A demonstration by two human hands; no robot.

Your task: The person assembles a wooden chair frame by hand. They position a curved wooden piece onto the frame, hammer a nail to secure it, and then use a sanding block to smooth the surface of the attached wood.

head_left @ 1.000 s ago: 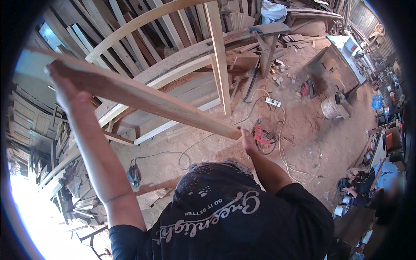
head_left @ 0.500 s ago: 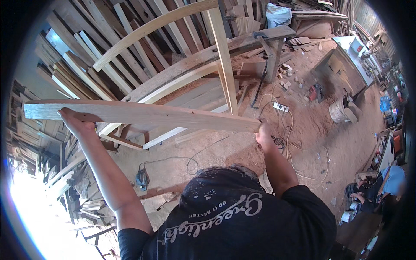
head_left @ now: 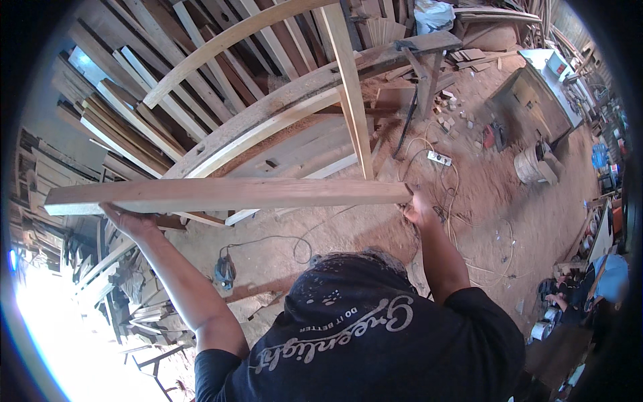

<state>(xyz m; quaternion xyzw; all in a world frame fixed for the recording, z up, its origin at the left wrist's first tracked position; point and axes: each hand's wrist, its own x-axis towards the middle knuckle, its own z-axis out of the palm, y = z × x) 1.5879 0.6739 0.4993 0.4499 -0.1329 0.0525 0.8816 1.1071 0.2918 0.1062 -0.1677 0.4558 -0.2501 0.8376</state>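
A long pale wooden plank (head_left: 228, 194) stretches crosswise in front of me, held up off the floor. My left hand (head_left: 132, 222) supports it from below close to its left end, the fingers partly hidden behind the wood. At the other end, my right hand (head_left: 416, 208) grips the plank's tip, its fingers curled round the end. Just beyond the plank stands a wooden frame with an upright post (head_left: 349, 87) and a curved top rail (head_left: 234, 44).
Behind the frame is a long dusty bench (head_left: 281, 100), with many boards (head_left: 120, 141) leaning beyond it. A corded power tool (head_left: 225, 271) lies on the floor. Right of me are a white power strip (head_left: 439, 158), loose cables, a red tool (head_left: 494, 137) and a bucket (head_left: 532, 166).
The plank's left end has come down together with my left hand, so it now lies nearly level across the view. It has also turned, showing a different face. Both hands still hold it.
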